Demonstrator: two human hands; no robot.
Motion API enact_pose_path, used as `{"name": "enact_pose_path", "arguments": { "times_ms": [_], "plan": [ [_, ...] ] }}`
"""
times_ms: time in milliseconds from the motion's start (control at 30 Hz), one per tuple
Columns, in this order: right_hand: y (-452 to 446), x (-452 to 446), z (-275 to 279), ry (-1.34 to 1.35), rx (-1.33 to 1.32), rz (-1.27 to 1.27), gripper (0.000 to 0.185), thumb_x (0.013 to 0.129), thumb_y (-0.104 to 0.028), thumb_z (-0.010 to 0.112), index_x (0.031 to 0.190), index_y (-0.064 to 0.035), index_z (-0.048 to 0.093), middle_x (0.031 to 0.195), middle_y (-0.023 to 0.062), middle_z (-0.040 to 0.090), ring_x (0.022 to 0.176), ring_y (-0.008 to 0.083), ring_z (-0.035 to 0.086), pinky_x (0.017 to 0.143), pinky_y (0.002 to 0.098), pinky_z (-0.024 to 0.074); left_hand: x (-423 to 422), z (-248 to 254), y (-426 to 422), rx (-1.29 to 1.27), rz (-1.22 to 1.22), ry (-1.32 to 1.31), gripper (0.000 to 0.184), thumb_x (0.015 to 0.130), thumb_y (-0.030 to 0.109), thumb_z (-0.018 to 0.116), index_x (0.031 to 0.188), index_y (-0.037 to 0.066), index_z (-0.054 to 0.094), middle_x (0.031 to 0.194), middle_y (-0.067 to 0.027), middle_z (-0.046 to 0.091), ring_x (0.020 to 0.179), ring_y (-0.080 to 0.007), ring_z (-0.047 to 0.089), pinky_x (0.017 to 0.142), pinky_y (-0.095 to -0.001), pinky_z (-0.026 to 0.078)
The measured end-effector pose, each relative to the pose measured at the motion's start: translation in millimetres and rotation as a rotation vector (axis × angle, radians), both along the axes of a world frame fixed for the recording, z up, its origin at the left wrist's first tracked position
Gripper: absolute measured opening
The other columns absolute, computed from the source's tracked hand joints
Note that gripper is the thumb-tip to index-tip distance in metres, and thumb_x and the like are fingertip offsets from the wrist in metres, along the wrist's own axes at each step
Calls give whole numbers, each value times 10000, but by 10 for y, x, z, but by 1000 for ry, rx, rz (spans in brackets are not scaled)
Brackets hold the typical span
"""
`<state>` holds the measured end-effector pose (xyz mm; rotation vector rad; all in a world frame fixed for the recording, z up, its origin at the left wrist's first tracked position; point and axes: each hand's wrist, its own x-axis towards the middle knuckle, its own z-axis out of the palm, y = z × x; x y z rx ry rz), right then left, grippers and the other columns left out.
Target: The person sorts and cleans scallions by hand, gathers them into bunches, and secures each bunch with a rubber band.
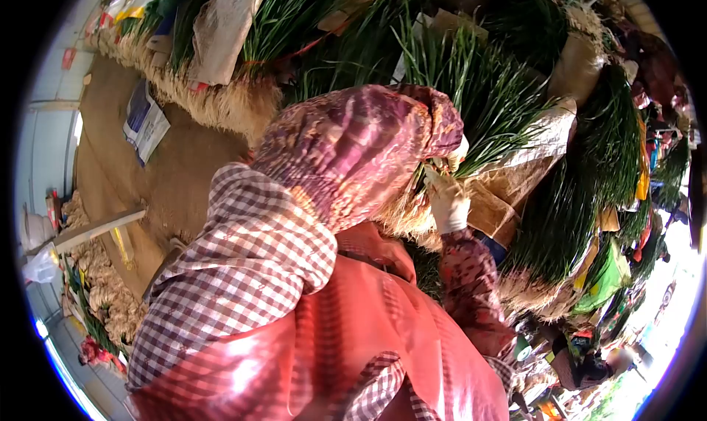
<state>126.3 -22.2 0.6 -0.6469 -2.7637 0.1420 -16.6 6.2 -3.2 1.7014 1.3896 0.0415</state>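
A bunch of long thin green stalks [471, 89], like chives or spring onions, fans up and right from my hands. My left hand [459, 153], in a pale glove, is mostly hidden behind its purple patterned sleeve; its visible fingers curl at the base of the stalks. Just below it my white-gloved right hand [448, 202] has its fingers closed on the lower stems. Pale straw-coloured roots [411, 213] hang beneath, partly covered by my left arm. Touching the stalks on the right is a creased brown and white paper sack [508, 193].
More green bundles [578, 193] with pale roots lie to the right and along the top, with paper sheets [224, 34] among them. A brown ground sheet [184, 178] carries a printed packet [146, 123]. A wooden bar [99, 228] and green bag [605, 277] lie farther out.
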Motion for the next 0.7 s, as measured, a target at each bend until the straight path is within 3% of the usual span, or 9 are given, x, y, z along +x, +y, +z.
{"name": "enact_pose_path", "arguments": {
  "times_ms": [100,167,233,333,467,500,567,600,700],
  "plan": [
    [-142,36,-123,567,-448,-193,195,850,-140,653,1025,-63,690,940,103,693,785,160,680,635,307,547,-29,-41,182,-63,-64,76,379,794,295,679,1115,94,652,947,-67,698,813,-197,673,729,-334,531],
    [-234,51,-91,623,-841,-561,245,859,-127,659,1091,-49,666,979,104,699,771,122,684,622,271,542,-64,-158,340,-117,-111,137,382,794,295,679,1117,95,652,949,-67,699,813,-197,673,730,-334,532],
    [-232,55,-16,368,-831,-638,294,868,-179,661,1131,-48,645,881,80,711,632,94,668,572,229,532,-87,-211,449,-143,-166,188,384,793,295,680,1120,95,651,951,-67,700,814,-197,674,730,-334,532],
    [-166,67,-202,401,-988,-598,223,904,-210,611,1074,-80,675,856,59,710,625,83,652,587,229,529,-94,545,301,-119,-214,250,318,832,287,642,1082,92,666,893,-44,701,777,-187,670,693,-337,532],
    [-97,120,88,326,-971,-583,203,883,-164,621,1055,-79,687,900,89,704,688,116,673,630,239,537,-83,179,324,-154,-67,265,265,881,273,595,1071,106,673,961,-44,686,893,-172,636,818,-339,498],
    [-72,150,-116,418,-882,-539,198,870,-159,633,1043,-86,693,908,85,702,703,122,673,644,241,538,-92,136,309,-276,129,176,259,890,270,586,1073,109,673,987,-46,683,919,-172,630,847,-337,487],
    [-44,155,-704,588,-700,-449,189,845,-148,658,1021,-98,705,924,79,700,734,133,673,671,245,538,-33,585,168,-134,-14,297,261,891,267,581,1092,123,667,1015,-45,682,937,-193,636,861,-328,484],
    [-49,45,-322,483,-801,-414,205,868,-150,655,1066,-112,692,1064,82,675,882,117,642,718,237,527,-184,418,214,-106,-58,292,274,886,279,583,1102,130,664,1022,-48,681,947,-198,636,861,-329,484],
    [-52,32,-21,459,-919,-425,140,865,-135,650,991,-107,705,986,64,684,848,135,644,772,285,517,-201,381,254,-94,-112,319,299,877,304,576,1115,142,659,1027,-51,679,958,-212,638,856,-332,487]
  ]
}}
